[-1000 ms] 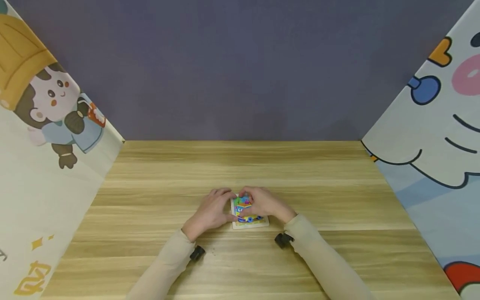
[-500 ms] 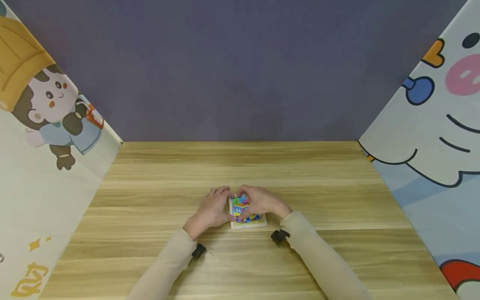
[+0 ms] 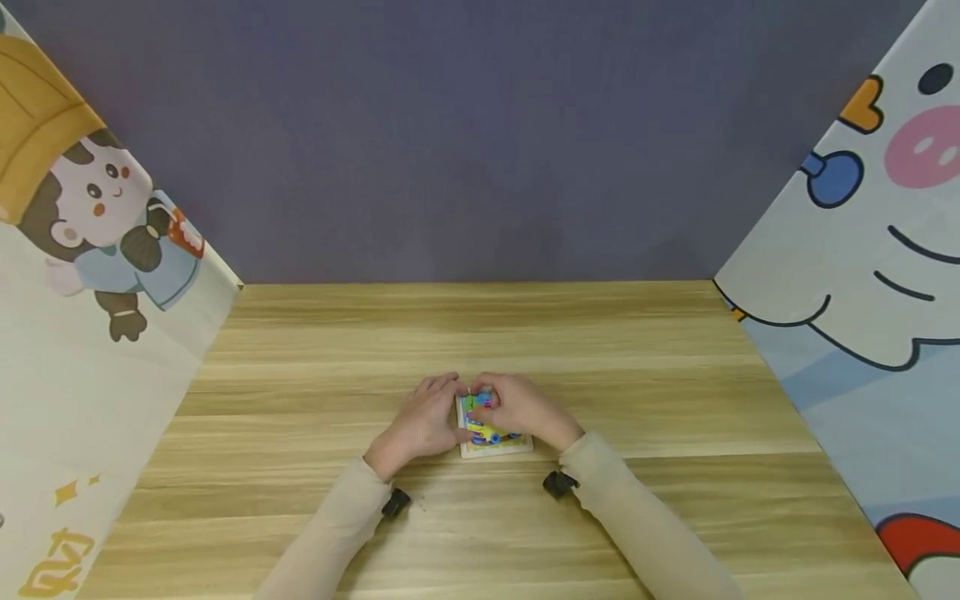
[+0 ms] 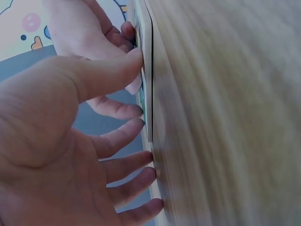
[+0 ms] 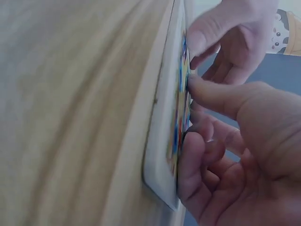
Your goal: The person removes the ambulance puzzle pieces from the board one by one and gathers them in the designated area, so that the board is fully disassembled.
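Observation:
A small square puzzle board [image 3: 501,452] with a pale raised border lies flat on the table, its bright picture [image 3: 489,432] partly hidden by fingers. At its left side is my left hand [image 3: 424,418]. In the left wrist view, that hand's thumb [image 4: 127,66] touches the board's edge, and the other fingers reach to the far corner and table, loosely extended. My right hand [image 3: 531,410] is over the picture from the right. Its thumb [image 5: 211,94] and curled fingers touch the picture's surface; I cannot tell whether they pinch a piece of it.
The wood-grain table [image 3: 300,333] spreads around the board. A dark upright panel [image 3: 480,150] closes the back, and cartoon-printed panels [image 3: 67,350] flank both sides. A small black camera [image 3: 559,484] hangs at each wrist.
My right thumb has shifted up over the picture toward the index finger, covering its middle and showing more yellow below. The left hand stays at the board's left side.

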Tool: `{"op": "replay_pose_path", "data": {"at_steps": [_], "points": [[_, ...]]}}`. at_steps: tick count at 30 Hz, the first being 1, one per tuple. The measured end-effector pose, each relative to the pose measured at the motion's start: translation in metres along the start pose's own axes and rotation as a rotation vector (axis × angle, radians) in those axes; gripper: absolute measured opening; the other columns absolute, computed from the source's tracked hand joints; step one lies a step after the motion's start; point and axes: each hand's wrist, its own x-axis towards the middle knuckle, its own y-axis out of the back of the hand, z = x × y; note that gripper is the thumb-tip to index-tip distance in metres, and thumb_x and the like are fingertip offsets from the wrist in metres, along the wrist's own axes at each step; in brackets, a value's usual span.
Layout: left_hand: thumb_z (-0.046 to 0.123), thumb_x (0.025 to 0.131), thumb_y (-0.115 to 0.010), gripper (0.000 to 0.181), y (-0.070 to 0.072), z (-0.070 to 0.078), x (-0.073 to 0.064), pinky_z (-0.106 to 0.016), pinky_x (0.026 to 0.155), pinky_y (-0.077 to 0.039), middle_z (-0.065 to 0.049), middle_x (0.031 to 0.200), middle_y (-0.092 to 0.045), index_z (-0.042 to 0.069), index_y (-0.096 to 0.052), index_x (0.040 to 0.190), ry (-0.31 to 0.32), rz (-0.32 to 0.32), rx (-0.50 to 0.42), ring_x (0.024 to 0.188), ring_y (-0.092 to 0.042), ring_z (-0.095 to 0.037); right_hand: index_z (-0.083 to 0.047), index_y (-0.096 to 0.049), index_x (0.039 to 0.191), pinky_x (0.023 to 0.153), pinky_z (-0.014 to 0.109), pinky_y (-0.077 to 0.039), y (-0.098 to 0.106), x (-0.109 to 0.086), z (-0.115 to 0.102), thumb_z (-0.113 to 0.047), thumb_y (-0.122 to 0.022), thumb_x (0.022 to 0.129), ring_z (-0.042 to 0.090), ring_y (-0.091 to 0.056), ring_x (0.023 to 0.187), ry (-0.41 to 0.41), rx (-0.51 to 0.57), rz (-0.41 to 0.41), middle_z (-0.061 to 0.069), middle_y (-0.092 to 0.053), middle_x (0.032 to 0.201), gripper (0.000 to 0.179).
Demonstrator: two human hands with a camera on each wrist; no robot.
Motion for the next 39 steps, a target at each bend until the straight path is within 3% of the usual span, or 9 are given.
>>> {"op": "replay_pose_path", "data": {"at_steps": [6,13,20,29,39], "points": [[0.037,0.083,-0.092,0.069,0.000,0.001,-0.001,-0.066,0.124,-0.037,-0.022,0.164,-0.047,0.006,-0.063,0.138,-0.009,0.028,0.011,0.152,-0.041,-0.044,-0.011,-0.068,0.140,0.059,0.023,-0.046,-0.001,-0.001,-0.005,-0.029,-0.087,0.091,0.008,-0.052,0.065,0.020,-0.073,0.032,-0.004,-0.065,0.082,0.055],[0.036,0.082,-0.093,0.070,-0.002,0.006,-0.003,-0.064,0.123,-0.039,-0.021,0.162,-0.050,0.007,-0.064,0.138,-0.003,0.044,0.024,0.151,-0.043,-0.045,-0.008,-0.073,0.135,0.050,0.022,-0.035,0.002,-0.004,-0.009,-0.028,-0.088,0.089,0.007,-0.043,0.055,0.030,-0.087,0.009,-0.005,-0.054,0.064,0.053],[0.036,0.081,-0.093,0.071,-0.006,0.003,-0.001,-0.063,0.123,-0.039,-0.021,0.162,-0.049,0.005,-0.063,0.138,0.008,0.049,0.016,0.151,-0.043,-0.044,-0.011,-0.072,0.131,0.059,0.024,-0.047,0.003,0.003,-0.005,-0.030,-0.091,0.086,0.009,-0.053,0.065,0.028,-0.084,-0.005,-0.004,-0.064,0.077,0.052],[0.039,0.083,-0.092,0.073,0.000,0.000,-0.003,-0.063,0.124,-0.038,-0.022,0.163,-0.048,0.004,-0.062,0.140,-0.022,0.019,0.027,0.152,-0.042,-0.044,-0.013,-0.067,0.139,0.062,0.029,-0.053,0.011,0.006,-0.014,-0.030,-0.095,0.080,0.012,-0.062,0.063,-0.045,-0.080,-0.070,-0.004,-0.068,0.074,0.067],[0.039,0.077,-0.095,0.080,-0.002,0.003,-0.002,-0.062,0.123,-0.040,-0.022,0.163,-0.047,0.002,-0.063,0.141,0.002,0.024,0.013,0.152,-0.043,-0.044,-0.019,-0.060,0.133,0.051,0.025,-0.039,0.014,0.015,-0.004,-0.021,-0.095,0.081,0.011,-0.049,0.056,-0.085,0.052,-0.185,-0.003,-0.060,0.068,0.062]]}}
